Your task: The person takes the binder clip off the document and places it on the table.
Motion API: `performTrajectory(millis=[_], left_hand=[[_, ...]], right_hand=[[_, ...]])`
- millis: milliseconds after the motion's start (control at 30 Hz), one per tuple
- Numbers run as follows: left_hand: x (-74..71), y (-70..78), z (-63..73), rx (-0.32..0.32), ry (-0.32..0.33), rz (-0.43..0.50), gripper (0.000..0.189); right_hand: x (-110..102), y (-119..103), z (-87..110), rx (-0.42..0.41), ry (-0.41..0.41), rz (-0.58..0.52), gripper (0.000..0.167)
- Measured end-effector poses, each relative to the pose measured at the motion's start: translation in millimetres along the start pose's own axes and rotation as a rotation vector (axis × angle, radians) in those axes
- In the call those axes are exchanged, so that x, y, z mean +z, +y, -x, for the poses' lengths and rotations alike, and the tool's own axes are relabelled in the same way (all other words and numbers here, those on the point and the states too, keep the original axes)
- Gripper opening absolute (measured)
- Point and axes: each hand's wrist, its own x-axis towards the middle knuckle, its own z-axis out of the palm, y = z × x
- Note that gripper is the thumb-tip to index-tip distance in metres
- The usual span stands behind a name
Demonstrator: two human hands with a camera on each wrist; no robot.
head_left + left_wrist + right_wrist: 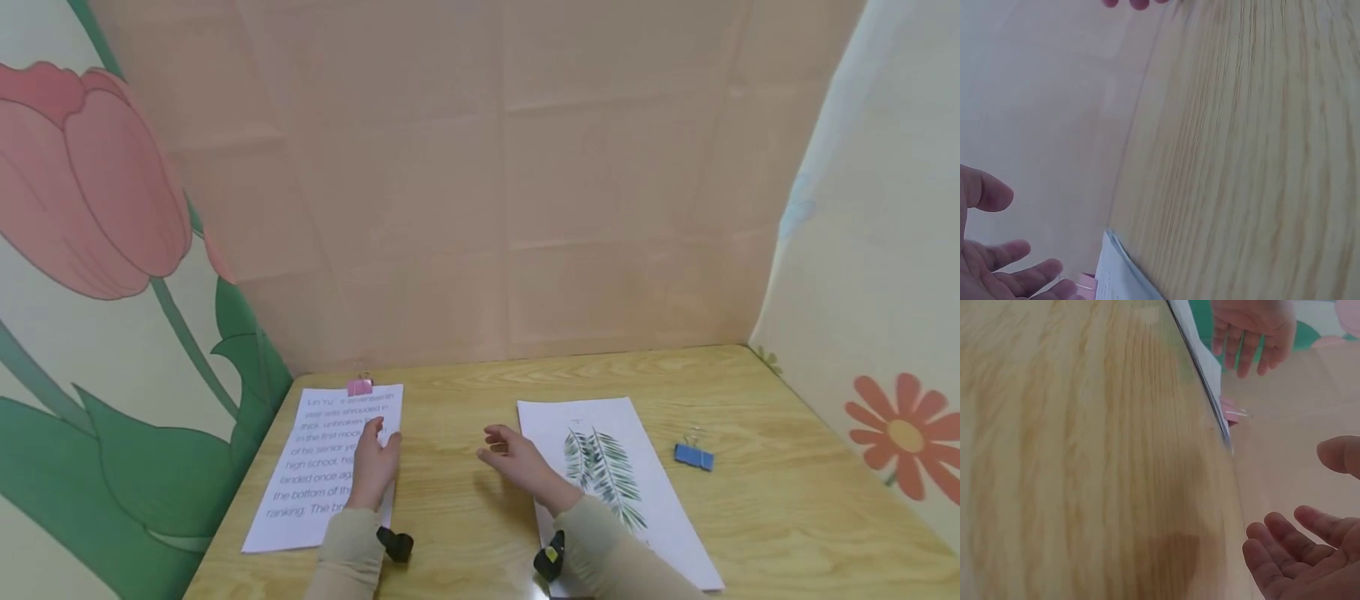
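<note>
My left hand [372, 467] hovers over the right side of a printed text sheet [300, 492], its fingers relaxed and holding nothing. A pink binder clip [360, 387] sits on the top edge of that paper. My right hand [525, 467] is above the table beside the left edge of a sheet with a green leaf picture [660, 517], fingers loosely bent, nothing between them. To the right of the leaf sheet lies a blue binder clip [693, 457], apart from any paper. In the right wrist view both the right hand [1310, 556] and the left hand [1257, 331] show bare palms.
The wooden table [450, 533] ends at a pinkish covered back wall [495, 183]. A tulip-painted panel [97, 183] stands on the left, and a panel with a red flower [903, 433] on the right. Each wrist wears a small black camera [395, 544].
</note>
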Motion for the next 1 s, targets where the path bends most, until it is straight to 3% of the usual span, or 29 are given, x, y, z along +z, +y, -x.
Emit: performTrajectory(millis=[200,600,1000], left_hand=[[-9.5,-6.7,-5.3,0.002,0.018,-0.033,0.053],[-47.3,-26.3,-12.5,-0.180,-0.029,-0.085,0.059],[-63.7,-39.7,-15.3,-0.230,-0.012,-0.118,0.060]], right_hand=[[10,1,-4.1,-0.036,-0.029,0.014,0.053],[24,-8,-7.1,-0.036,-0.104,-0.019,0.051],[48,-8,-12.2,-0.036,-0.136,-0.066,0.052]])
